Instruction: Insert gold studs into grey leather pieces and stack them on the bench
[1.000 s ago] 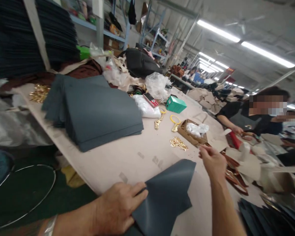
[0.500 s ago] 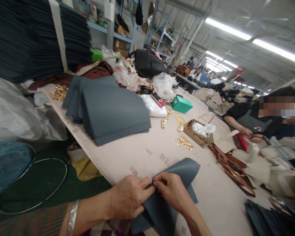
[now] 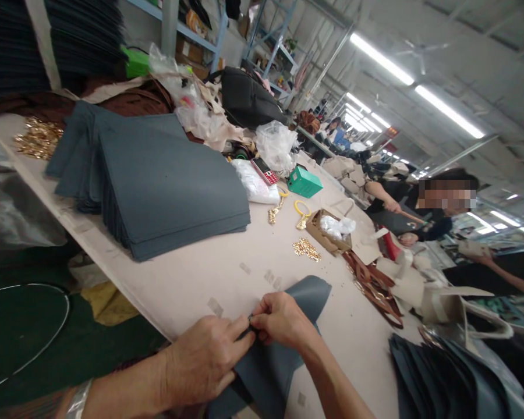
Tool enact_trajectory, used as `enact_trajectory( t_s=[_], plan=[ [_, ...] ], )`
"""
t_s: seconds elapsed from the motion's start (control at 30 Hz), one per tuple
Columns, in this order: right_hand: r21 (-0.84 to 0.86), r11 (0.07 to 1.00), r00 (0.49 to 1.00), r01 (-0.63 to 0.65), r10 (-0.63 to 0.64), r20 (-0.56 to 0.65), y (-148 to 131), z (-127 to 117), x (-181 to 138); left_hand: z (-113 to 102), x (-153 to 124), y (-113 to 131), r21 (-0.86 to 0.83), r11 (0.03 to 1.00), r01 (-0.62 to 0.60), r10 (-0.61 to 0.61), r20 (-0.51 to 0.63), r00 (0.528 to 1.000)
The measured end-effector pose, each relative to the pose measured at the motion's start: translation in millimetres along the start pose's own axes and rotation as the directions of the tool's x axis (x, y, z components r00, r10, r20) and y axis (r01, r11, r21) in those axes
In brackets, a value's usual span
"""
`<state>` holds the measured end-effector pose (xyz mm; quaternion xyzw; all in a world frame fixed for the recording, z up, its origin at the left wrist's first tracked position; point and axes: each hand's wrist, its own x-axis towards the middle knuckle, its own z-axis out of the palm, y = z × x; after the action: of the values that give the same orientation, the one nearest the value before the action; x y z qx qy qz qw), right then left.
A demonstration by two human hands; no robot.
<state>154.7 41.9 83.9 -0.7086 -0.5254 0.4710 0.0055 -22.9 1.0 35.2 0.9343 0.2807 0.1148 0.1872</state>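
Note:
A folded dark grey leather piece (image 3: 283, 349) lies at the near edge of the beige worktable (image 3: 209, 273). My left hand (image 3: 205, 361) presses on the piece's left edge and pinches it. My right hand (image 3: 282, 319) meets it fingertip to fingertip and pinches the same edge. Whatever small thing sits between the fingertips is hidden.
A stack of grey leather panels (image 3: 157, 174) fills the table's left. Gold metal fittings (image 3: 306, 249), a cardboard box (image 3: 329, 233), a green box (image 3: 304, 181), brown straps (image 3: 375, 288) and more grey pieces (image 3: 436, 378) lie around. A person (image 3: 423, 212) works across the table.
My right hand came back from the gold fittings to the grey piece and joined my left hand at its edge. The view has shifted slightly.

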Motion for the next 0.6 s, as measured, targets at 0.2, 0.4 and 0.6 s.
enact_trajectory(
  t_s=[0.2,0.4,0.6],
  plan=[
    [-0.022,1.0,0.999,0.008,-0.007,0.046,-9,-6,5,-5,1,1,-0.016,1.0,-0.003,0.004,0.045,0.999],
    [-0.029,0.98,0.965,0.197,-0.199,-0.172,1,-2,-14,-3,2,4,-0.021,0.996,0.082,-0.082,0.028,0.996],
    [-0.007,0.765,0.348,0.644,-0.3,-0.888,76,-16,-89,-7,-1,1,-0.249,0.952,0.177,-0.219,-0.15,0.964]
  ],
)
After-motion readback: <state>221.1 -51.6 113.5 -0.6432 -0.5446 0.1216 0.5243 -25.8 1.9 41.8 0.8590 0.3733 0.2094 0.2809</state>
